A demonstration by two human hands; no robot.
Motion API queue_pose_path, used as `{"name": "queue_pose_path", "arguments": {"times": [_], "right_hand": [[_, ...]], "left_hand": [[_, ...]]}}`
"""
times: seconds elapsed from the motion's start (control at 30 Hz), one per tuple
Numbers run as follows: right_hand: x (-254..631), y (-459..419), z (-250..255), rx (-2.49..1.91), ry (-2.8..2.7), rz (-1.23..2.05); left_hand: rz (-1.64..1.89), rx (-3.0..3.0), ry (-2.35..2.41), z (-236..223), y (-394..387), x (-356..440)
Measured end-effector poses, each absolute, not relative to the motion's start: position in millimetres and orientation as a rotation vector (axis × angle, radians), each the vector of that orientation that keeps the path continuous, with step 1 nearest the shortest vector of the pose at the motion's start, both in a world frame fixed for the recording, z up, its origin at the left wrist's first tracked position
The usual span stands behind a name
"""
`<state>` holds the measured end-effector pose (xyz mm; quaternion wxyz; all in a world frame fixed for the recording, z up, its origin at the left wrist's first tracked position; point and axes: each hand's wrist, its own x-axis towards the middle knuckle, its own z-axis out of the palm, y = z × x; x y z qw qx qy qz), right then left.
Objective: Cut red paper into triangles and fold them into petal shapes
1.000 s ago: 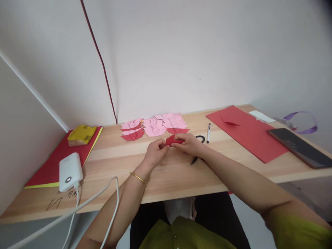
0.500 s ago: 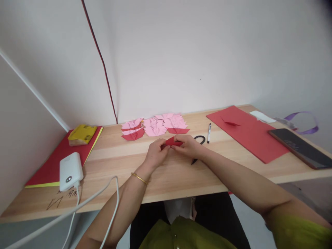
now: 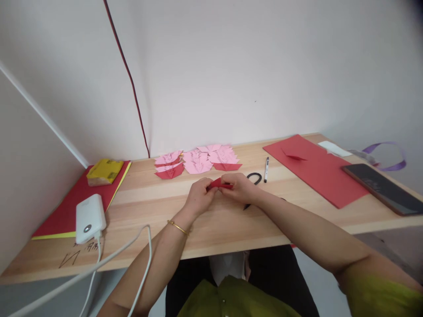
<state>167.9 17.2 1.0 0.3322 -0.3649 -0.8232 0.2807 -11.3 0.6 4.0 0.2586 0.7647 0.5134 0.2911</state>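
Note:
A small folded piece of red paper (image 3: 216, 183) is pinched between my two hands, just above the wooden table. My left hand (image 3: 199, 195) grips its left end, with a gold bangle on the wrist. My right hand (image 3: 240, 188) closes on the right end, and the fingers of both hands hide much of the folds. Partly under my right hand and forearm lies a pair of black scissors (image 3: 255, 178). Behind the hands sit several folded pink paper shapes (image 3: 198, 164) and a few red ones (image 3: 170, 171) in overlapping rows.
A marker pen (image 3: 266, 170) lies right of the scissors. Red paper sheets (image 3: 317, 171) bear a folded red piece (image 3: 294, 156); a phone (image 3: 383, 187) overlaps their edge. At left are a white power bank (image 3: 90, 218) with a cable, a yellow packet (image 3: 105, 171) and red sheets (image 3: 62, 211).
The red paper has tilted and shifted slightly between my fingers. My right hand's fingers have changed their hold a little, while the table's other objects stay put.

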Motion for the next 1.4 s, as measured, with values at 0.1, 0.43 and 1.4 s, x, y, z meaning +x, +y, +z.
{"name": "queue_pose_path", "arguments": {"times": [0.1, 0.43, 1.4], "right_hand": [[167, 17, 1, -0.971, -2.194, 0.643], [168, 20, 3, -1.060, -1.872, 1.015], [167, 17, 8, -0.897, -1.977, 0.783]], "left_hand": [[0.779, 2.089, 1.406, 5, 0, -11], [1.005, 1.767, 1.340, 2, 3, -13], [0.994, 1.560, 1.161, 1, 2, -9]]}}
